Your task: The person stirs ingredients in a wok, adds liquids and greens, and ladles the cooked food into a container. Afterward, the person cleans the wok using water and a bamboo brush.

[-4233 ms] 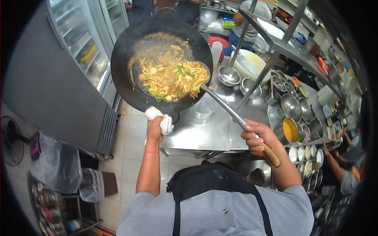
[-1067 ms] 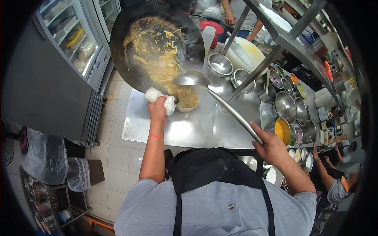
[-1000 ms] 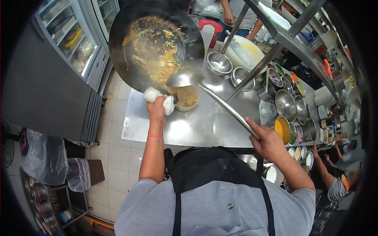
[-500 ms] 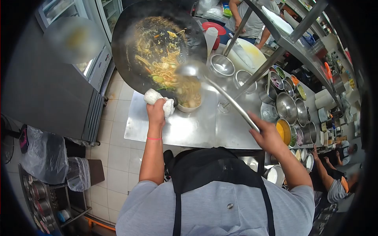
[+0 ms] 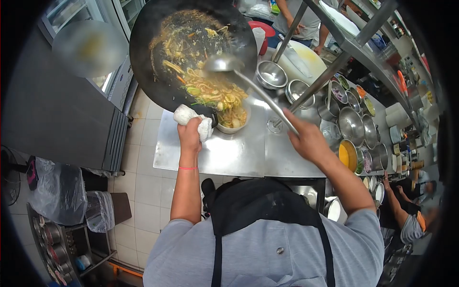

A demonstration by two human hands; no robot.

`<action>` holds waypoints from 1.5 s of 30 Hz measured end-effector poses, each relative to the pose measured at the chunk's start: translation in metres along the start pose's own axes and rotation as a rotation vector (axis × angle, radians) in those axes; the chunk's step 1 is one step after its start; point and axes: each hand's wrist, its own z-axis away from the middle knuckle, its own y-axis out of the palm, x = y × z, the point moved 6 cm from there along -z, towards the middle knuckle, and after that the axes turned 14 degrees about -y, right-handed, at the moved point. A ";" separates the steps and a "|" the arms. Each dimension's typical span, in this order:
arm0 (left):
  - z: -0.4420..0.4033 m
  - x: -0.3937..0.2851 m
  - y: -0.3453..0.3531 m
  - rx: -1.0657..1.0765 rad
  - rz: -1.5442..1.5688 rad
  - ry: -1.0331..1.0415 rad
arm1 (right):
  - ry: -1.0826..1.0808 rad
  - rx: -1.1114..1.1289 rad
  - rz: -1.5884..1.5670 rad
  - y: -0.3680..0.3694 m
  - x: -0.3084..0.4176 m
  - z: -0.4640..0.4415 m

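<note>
One wide black metal wok [image 5: 142,57] holding yellow noodles [image 5: 210,88], a pale round bowl [image 5: 231,130] catching some, left hand [image 5: 190,136] clenching bunched white cloth [image 5: 185,115], right hand [image 5: 308,138] gripping long steel ladle [image 5: 265,96].

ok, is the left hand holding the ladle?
No, the left hand grips a white cloth at the wok; the right hand holds the ladle.

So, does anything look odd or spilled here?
A round blurred patch hides part of the fridge, perhaps a droplet on the lens. An orange-brown mark on the floor could be a stain. The tilted wok looks deliberate: noodles lead into the bowl.
</note>
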 end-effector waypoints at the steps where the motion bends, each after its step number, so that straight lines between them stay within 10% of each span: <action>1: -0.003 0.000 0.001 0.003 0.001 0.001 | 0.052 0.057 -0.028 -0.005 0.008 0.015; 45: -0.027 0.010 0.010 -0.047 0.025 0.041 | 0.190 0.155 0.006 -0.039 0.048 0.097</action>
